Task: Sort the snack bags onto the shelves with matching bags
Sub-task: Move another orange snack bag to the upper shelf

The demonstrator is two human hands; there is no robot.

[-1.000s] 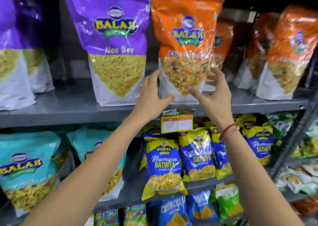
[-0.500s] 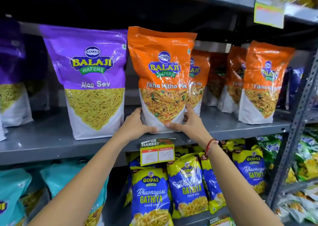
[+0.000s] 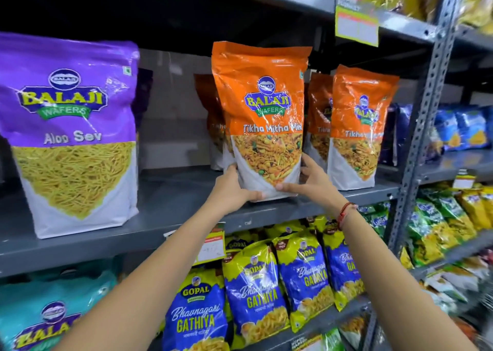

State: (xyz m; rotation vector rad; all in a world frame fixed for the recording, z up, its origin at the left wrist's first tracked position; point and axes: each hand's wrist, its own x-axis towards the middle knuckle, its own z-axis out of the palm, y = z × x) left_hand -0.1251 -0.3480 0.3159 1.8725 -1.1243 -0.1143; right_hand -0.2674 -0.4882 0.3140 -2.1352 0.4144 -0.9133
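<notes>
An orange Tikha Mitha Mix bag (image 3: 262, 105) stands upright at the front of the grey middle shelf (image 3: 170, 201). My left hand (image 3: 231, 187) grips its lower left corner and my right hand (image 3: 306, 182) grips its lower right side, thumbs across the white base. More orange bags of the same kind (image 3: 357, 126) stand just right of it and behind it. A purple Aloo Sev bag (image 3: 69, 131) stands further left on the same shelf.
Blue and yellow Gathiya bags (image 3: 256, 284) fill the shelf below, with a teal bag (image 3: 53, 316) at lower left. A perforated grey upright post (image 3: 424, 115) bounds the shelf on the right. A price tag (image 3: 356, 26) hangs from the upper shelf edge.
Both hands went from open in front of the orange bag to gripping its base. The bag now sits further right, next to the other orange bags.
</notes>
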